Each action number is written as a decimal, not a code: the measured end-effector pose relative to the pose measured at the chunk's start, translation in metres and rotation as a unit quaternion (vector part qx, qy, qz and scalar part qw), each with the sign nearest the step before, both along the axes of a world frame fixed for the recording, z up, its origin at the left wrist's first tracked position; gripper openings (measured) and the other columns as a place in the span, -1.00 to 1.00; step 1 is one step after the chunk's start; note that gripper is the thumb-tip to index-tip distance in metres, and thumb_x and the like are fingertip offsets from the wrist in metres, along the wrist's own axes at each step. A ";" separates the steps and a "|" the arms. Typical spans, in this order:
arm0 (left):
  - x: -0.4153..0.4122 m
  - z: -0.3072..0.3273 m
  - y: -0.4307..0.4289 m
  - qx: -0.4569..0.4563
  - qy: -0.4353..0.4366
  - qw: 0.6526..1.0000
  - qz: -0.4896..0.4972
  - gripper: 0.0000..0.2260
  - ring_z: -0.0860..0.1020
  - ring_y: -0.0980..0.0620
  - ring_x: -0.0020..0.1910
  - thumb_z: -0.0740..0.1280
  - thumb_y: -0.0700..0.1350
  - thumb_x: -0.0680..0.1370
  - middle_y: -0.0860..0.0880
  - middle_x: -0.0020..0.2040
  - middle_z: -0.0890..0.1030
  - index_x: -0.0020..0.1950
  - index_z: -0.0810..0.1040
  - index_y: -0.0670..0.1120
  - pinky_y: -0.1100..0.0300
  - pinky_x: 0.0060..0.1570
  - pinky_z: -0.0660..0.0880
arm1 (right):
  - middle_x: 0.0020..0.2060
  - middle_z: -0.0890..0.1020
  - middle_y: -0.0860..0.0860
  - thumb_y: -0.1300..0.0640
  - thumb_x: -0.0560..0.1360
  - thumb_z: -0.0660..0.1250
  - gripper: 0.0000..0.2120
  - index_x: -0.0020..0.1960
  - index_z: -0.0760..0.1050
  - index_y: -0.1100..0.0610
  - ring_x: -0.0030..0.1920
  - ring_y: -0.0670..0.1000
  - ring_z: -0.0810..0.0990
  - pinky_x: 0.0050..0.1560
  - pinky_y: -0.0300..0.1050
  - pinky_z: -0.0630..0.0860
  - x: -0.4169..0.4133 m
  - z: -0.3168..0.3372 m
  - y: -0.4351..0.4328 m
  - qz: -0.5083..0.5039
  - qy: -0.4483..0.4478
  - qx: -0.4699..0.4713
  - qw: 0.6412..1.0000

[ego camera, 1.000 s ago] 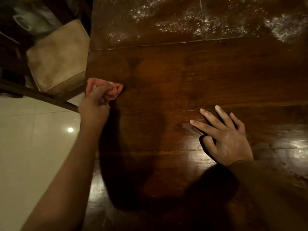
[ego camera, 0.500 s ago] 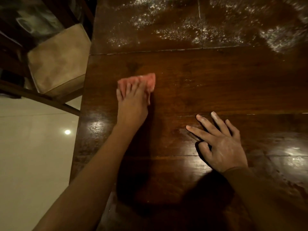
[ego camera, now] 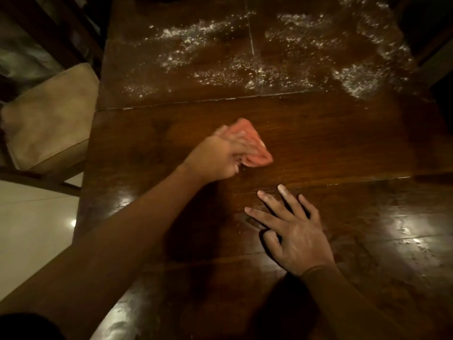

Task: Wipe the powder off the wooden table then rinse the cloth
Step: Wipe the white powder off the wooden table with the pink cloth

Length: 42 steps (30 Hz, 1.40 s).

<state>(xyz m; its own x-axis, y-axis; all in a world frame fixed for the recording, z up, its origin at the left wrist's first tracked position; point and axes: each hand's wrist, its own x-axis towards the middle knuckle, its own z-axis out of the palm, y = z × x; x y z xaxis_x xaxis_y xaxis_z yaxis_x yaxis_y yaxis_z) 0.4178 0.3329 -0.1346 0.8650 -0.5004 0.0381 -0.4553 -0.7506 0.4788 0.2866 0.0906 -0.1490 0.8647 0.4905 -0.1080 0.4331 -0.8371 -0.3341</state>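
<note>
The left hand (ego camera: 218,159) bunches the pink cloth (ego camera: 250,146) and presses it on the counter (ego camera: 343,148) mid-board. The right hand (ego camera: 291,231) lies flat, fingers spread, empty. Wiping is the step in hand; powder (ego camera: 257,72) covers the far board, so the next stroke likely must reach farther out.

Worktop (ego camera: 318,148) is showing dark reddish-brown wood with glossy highlights. Powder (ego camera: 269,69) is reading white, scattered in speckled streaks. Cloth (ego camera: 252,146) is appearing salmon-pink. Chair cushion (ego camera: 49,119) is showing beige. Floor (ego camera: 31,229) is reading pale cream, tiled.
</note>
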 end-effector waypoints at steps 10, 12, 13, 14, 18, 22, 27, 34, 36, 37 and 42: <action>0.050 -0.001 -0.086 0.106 -0.006 0.988 0.112 -0.41 0.08 -0.15 0.58 0.20 -0.25 0.56 -0.02 0.55 0.29 0.57 0.21 0.09 -0.29 0.52 -0.16 | 0.60 0.19 -0.17 -0.01 0.52 0.13 -0.45 0.50 0.31 -0.30 0.63 -0.08 0.00 0.56 0.08 -0.07 0.001 0.000 -0.001 -0.046 0.010 0.016 0.999; 0.041 -0.001 -0.088 0.091 -0.007 0.996 0.000 -0.41 0.07 -0.11 0.59 0.20 -0.25 0.59 0.04 0.57 0.26 0.56 0.19 0.15 -0.19 0.53 -0.19 | 0.62 0.16 -0.11 -0.03 0.52 0.13 -0.43 0.53 0.28 -0.27 0.63 -0.09 -0.02 0.56 0.10 -0.09 0.001 -0.001 0.000 -0.081 0.008 0.012 0.997; 0.040 0.000 -0.081 0.079 -0.003 0.996 -0.027 -0.44 0.08 -0.07 0.59 0.21 -0.23 0.61 0.06 0.57 0.25 0.56 0.21 0.15 -0.13 0.53 -0.17 | 0.62 0.13 -0.10 -0.05 0.52 0.12 -0.42 0.55 0.25 -0.25 0.63 -0.09 -0.04 0.56 0.12 -0.10 0.002 -0.001 0.001 -0.104 0.008 0.007 0.995; 0.043 0.000 -0.071 0.074 -0.001 0.997 -0.037 -0.48 0.09 -0.02 0.58 0.22 -0.20 0.62 0.09 0.56 0.26 0.55 0.24 0.15 -0.10 0.53 -0.14 | 0.63 0.10 -0.08 -0.07 0.52 0.11 -0.40 0.57 0.21 -0.24 0.63 -0.09 -0.07 0.57 0.14 -0.11 0.003 -0.001 0.001 -0.128 0.010 0.003 0.992; 0.079 0.000 -0.055 0.073 -0.009 0.993 0.093 -0.50 0.21 -0.01 0.55 0.22 -0.20 0.62 0.09 0.52 0.34 0.50 0.31 0.19 -0.25 0.51 0.02 | 0.64 0.02 -0.08 -0.11 0.51 0.09 -0.37 0.58 0.16 -0.26 0.63 -0.11 -0.15 0.57 0.16 -0.17 0.008 0.001 0.004 -0.184 0.019 -0.011 0.983; 0.094 -0.002 -0.103 0.121 0.000 0.978 0.168 -0.45 0.14 -0.21 0.56 0.21 -0.19 0.59 -0.07 0.56 0.27 0.57 0.22 0.02 -0.33 0.50 -0.05 | 0.64 0.00 -0.11 -0.12 0.51 0.05 -0.37 0.58 0.13 -0.28 0.62 -0.12 -0.17 0.56 0.14 -0.17 0.008 0.001 0.005 -0.191 0.022 -0.018 0.981; 0.079 -0.006 -0.104 0.019 0.033 0.998 -0.054 -0.46 0.13 -0.05 0.57 0.26 -0.25 0.55 0.10 0.52 0.34 0.45 0.39 0.22 -0.19 0.54 -0.14 | 0.64 -0.01 -0.14 -0.12 0.51 0.07 -0.37 0.58 0.11 -0.31 0.62 -0.14 -0.16 0.55 0.13 -0.16 0.008 0.000 0.004 -0.194 0.025 -0.017 0.981; 0.077 -0.002 -0.059 0.021 0.028 0.979 0.200 -0.49 0.19 -0.03 0.56 0.25 -0.25 0.58 0.06 0.52 0.34 0.47 0.39 0.16 -0.15 0.54 -0.03 | 0.63 0.00 -0.18 -0.12 0.51 0.09 -0.38 0.57 0.10 -0.34 0.61 -0.17 -0.18 0.55 0.07 -0.18 0.010 -0.001 0.003 -0.198 0.023 -0.021 0.980; 0.054 0.000 -0.072 0.021 -0.005 0.984 0.178 -0.48 0.17 -0.06 0.56 0.25 -0.24 0.59 0.05 0.53 0.32 0.50 0.33 0.15 -0.16 0.52 -0.09 | 0.63 -0.01 -0.18 -0.13 0.52 0.07 -0.38 0.57 0.08 -0.35 0.61 -0.18 -0.19 0.55 0.07 -0.18 0.009 -0.002 0.003 -0.199 0.024 -0.024 0.979; 0.040 0.001 -0.072 0.003 0.001 0.990 0.142 -0.48 0.18 -0.05 0.56 0.26 -0.24 0.58 0.06 0.52 0.35 0.48 0.36 0.17 -0.15 0.52 -0.11 | 0.63 -0.02 -0.19 -0.13 0.52 0.06 -0.39 0.57 0.08 -0.35 0.61 -0.18 -0.19 0.55 0.06 -0.19 0.009 -0.002 0.003 -0.200 0.025 -0.025 0.979; -0.023 -0.007 0.010 -0.049 0.051 0.997 0.006 -0.51 0.24 0.13 0.51 0.42 -0.23 0.48 0.25 0.38 0.44 0.31 0.53 0.21 -0.17 0.53 0.01 | 0.63 0.01 -0.18 -0.12 0.52 0.06 -0.40 0.56 0.12 -0.35 0.62 -0.16 -0.15 0.54 0.06 -0.19 0.010 -0.003 0.003 -0.203 0.019 -0.025 0.979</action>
<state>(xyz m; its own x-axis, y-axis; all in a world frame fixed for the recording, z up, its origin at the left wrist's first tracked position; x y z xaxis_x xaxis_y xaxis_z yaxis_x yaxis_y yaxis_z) 0.3951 0.3434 -0.1418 0.8723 -0.4889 -0.0016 -0.3926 -0.7024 0.5936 0.2961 0.0940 -0.1516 0.9822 0.1012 -0.1579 0.0503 -0.9533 -0.2979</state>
